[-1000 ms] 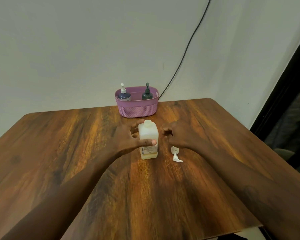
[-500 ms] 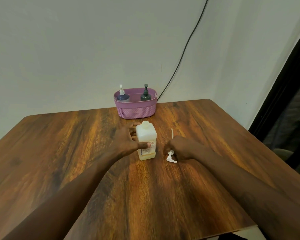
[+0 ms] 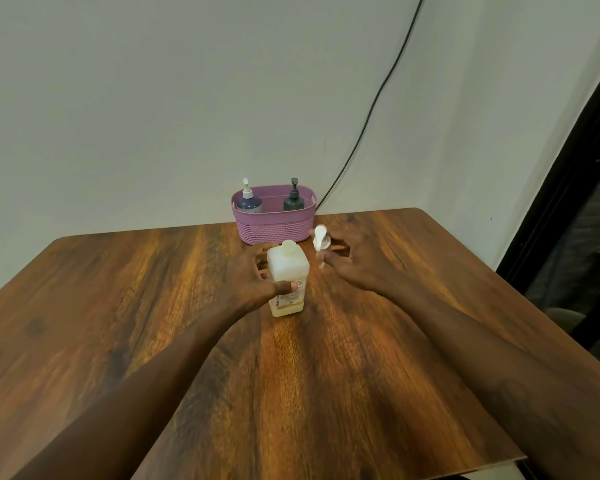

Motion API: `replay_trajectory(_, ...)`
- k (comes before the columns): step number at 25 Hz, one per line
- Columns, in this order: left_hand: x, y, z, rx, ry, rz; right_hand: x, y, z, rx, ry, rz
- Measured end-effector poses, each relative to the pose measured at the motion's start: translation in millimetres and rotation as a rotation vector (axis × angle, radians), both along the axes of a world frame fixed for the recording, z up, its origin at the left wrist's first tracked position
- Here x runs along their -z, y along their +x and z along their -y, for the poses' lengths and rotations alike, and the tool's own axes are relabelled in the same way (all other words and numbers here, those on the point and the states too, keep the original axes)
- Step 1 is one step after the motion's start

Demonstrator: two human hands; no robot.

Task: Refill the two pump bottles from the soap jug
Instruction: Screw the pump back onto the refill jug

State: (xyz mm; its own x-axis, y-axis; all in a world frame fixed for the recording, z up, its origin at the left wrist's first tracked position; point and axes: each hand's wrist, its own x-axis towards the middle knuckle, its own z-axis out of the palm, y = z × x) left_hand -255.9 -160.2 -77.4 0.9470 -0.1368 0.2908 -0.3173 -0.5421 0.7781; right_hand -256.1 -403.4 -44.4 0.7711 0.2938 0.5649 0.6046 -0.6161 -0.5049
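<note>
Two hands: both in centre frame, over the table point(image 3: 146, 306), either side of the soap jug point(image 3: 288, 268).
Left hand point(image 3: 250, 277): grips soap jug from its left side; thumb point(image 3: 289, 287) lies across the front over the label, fingers wrap round the far side.
Right hand point(image 3: 352, 268): just right of the jug, fingers curled, pinching the white pump head point(image 3: 320, 238) at the fingertips; exact finger placement is blurred, cannot tell which ones.
Soap jug: centre frame, upright on table; square, milky white; neck open, no cap on it; yellowish liquid shows low at the bottom.
White pump head: up off the table, right of the jug neck and about level with it; nozzle on top, pale stem hanging down; motion-blurred.
Basket point(image 3: 274, 232): purple, upper centre at the far table edge against the wall, just behind the jug.
Pump bottles: two, both upright in the basket, pumps on.
Blue bottle point(image 3: 249, 203): left end of basket, white pump.
Dark green bottle point(image 3: 294, 202): right end of basket, dark pump.
Cable point(image 3: 371, 109): black, runs down the wall from top right to behind the basket.
Right edge: dark door frame, nothing readable.
</note>
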Motion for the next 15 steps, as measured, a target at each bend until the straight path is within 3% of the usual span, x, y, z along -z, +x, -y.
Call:
replay_trajectory(7,-2.9,2.4,-2.3,-0.076,0.039,0.025,-51.2,-7.5,-13.8,0.025,0.481,0.091)
replay_trajectory(15,-0.4,6.1,-8.4,-0.135,0.123,0.01,-73.6,-7.2,-19.7,-0.04,0.65,0.054)
